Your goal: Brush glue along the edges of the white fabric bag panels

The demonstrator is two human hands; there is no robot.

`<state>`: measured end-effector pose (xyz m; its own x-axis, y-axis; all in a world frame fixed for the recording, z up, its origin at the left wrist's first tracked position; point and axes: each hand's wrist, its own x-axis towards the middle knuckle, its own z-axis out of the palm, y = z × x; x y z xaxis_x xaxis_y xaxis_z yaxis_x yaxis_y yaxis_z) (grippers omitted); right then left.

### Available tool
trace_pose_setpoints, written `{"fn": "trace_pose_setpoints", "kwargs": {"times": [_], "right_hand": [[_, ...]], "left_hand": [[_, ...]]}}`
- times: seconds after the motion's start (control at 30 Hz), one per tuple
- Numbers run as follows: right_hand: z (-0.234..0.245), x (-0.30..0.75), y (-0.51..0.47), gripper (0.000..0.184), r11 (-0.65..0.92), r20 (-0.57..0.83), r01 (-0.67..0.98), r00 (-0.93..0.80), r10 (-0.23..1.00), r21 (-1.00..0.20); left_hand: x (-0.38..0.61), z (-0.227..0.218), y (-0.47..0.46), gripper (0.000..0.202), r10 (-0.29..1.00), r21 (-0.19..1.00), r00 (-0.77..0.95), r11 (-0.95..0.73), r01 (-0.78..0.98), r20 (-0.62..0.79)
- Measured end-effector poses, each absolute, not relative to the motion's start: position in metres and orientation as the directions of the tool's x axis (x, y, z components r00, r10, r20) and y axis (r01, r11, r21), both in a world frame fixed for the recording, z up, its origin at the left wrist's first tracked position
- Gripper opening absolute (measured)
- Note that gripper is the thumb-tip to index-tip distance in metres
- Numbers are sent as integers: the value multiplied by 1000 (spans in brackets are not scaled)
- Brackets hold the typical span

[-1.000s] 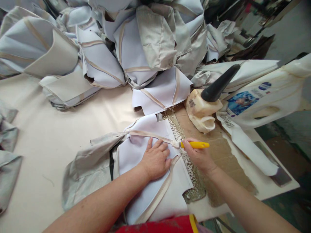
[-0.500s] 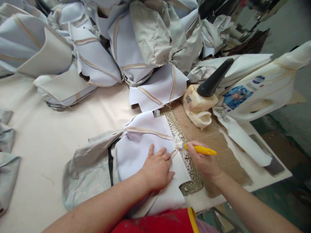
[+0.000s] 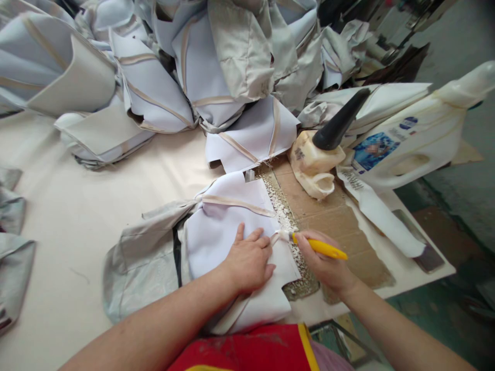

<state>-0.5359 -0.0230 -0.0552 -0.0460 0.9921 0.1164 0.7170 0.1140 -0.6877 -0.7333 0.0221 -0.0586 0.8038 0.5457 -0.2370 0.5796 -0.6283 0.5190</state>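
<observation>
My left hand (image 3: 249,260) lies flat with fingers spread on a pale lavender-white sewn piece (image 3: 216,232), which has a beige tape strip (image 3: 237,204) across it. Grey-beige fabric (image 3: 145,273) hangs off the piece's left side. In my right hand (image 3: 325,263) is a paintbrush (image 3: 319,245) with a yellow handle, its bristles touching the piece's right edge near my left fingertips. Under that edge lies a narrow board (image 3: 276,198) crusted with whitish residue.
Similar sewn pieces (image 3: 154,98) are heaped along the back. To the right, a cut-open plastic container (image 3: 313,159) with a black cone (image 3: 340,121) stands on brown cardboard (image 3: 359,252). Beyond it a white jug (image 3: 421,136) leans beside a white strip (image 3: 382,216) near the table edge.
The brush tip has moved slightly down along the piece's edge, with its bristles now closer to my left fingers. My left hand stays flat in place; the whole view has shifted a little.
</observation>
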Motion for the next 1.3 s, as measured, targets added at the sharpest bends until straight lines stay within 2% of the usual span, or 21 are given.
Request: {"fn": "trace_pose_setpoints", "kwargs": {"times": [0.1,0.37,0.47,0.63,0.87,1.07,1.13,1.2,1.27,1.3], "right_hand": [[-61,-538,-14,22,121,122,701,-49,991,-702],[-58,-525,-91,23,19,-119,697,-149,982,-716],[-51,-527,-89,22,28,-102,701,-143,984,-713],[-51,-534,-61,20,132,91,707,-96,991,-695],[-59,-527,-109,23,39,-59,705,-114,992,-708],[-47,-522,-116,20,14,20,666,1,1000,-746],[-48,-522,-113,22,18,4,643,-23,1000,-766],[-51,-522,-111,23,14,-26,633,-53,998,-774],[-54,-521,-109,24,-2,-20,644,-21,1000,-765],[-56,-520,-108,24,-9,-11,645,0,1000,-764]], "left_hand": [[-734,-60,21,31,546,515,807,-635,575,-227],[-733,-63,19,29,558,532,802,-622,575,-214],[-733,-64,19,28,558,534,803,-623,571,-208],[-732,-66,17,28,560,507,806,-647,570,-192],[-734,-66,17,29,552,488,808,-658,574,-206],[-724,-39,-3,32,555,385,795,-696,606,-247],[-728,-33,-21,42,539,352,805,-725,593,-246],[-739,-33,-39,62,524,300,820,-763,572,-232],[-755,-40,-55,74,516,201,841,-817,541,-166],[-763,-46,-61,74,512,134,852,-841,524,-110]]}}
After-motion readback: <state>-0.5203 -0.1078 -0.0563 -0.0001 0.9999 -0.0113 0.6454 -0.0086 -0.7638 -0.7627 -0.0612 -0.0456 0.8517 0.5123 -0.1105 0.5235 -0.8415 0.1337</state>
